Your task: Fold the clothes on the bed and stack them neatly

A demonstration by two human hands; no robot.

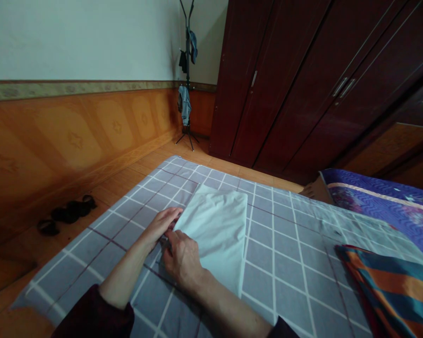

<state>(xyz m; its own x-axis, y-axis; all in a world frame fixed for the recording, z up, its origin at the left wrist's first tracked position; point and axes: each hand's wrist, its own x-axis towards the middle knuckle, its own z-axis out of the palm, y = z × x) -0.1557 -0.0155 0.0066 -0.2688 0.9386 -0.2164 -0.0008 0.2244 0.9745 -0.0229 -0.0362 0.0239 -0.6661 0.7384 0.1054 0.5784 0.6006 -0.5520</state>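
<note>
A white folded cloth [216, 225] lies flat in a long rectangle on a bed with a grey checked sheet [264, 263]. Along its left edge my left hand [164, 225] is closed, fingers bent over the border and pressed together. Just below, my right hand [185, 256] has its fingers curled at the same edge, close to the left fingertips. Both hands seem to pinch the cloth's edge, though the fingertips are partly hidden. Slight wrinkles run across the cloth's upper part.
An orange and dark-blue striped cloth [402, 286] lies at the bed's right side. Beyond it is a purple patterned bed cover [384, 202]. Black footwear [70, 211] sits on the floor at left. A coat stand [187, 70] and dark red wardrobe [285, 80] stand behind.
</note>
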